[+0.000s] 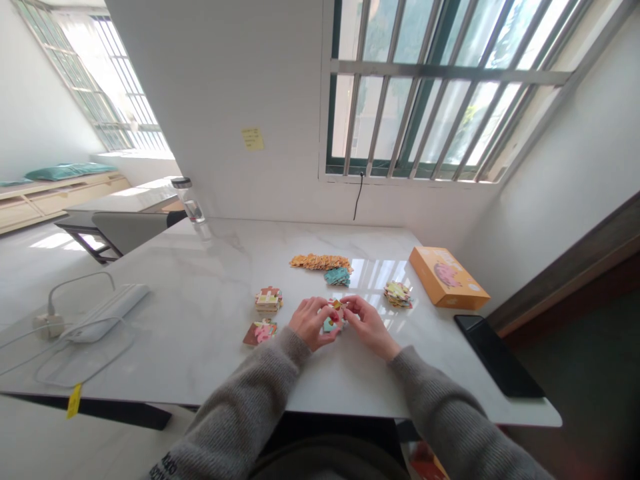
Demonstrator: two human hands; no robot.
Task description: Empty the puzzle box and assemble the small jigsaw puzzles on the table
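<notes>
Both of my hands meet over some colourful jigsaw puzzle pieces [331, 325] at the middle of the white table. With thumb and fingers curled, my left hand [314, 323] grips them from the left. My right hand [369, 325] pinches their right side, and the fingers partly cover the pieces. Left of my left hand lie a stack of puzzle pieces [269, 299] and, nearer me, pieces with a pink pig picture [261, 332]. Beyond my hands are a teal pile of pieces [337, 277] and a long row of orange-backed pieces [320, 263]. Another pile [398, 294] sits to the right.
An orange box [448, 278] with a pig picture stands at the table's right, behind a black tablet-like slab [497, 357]. A white power strip [111, 313] with cables lies on the left. A clear bottle [189, 200] stands at the far left corner, near the wall.
</notes>
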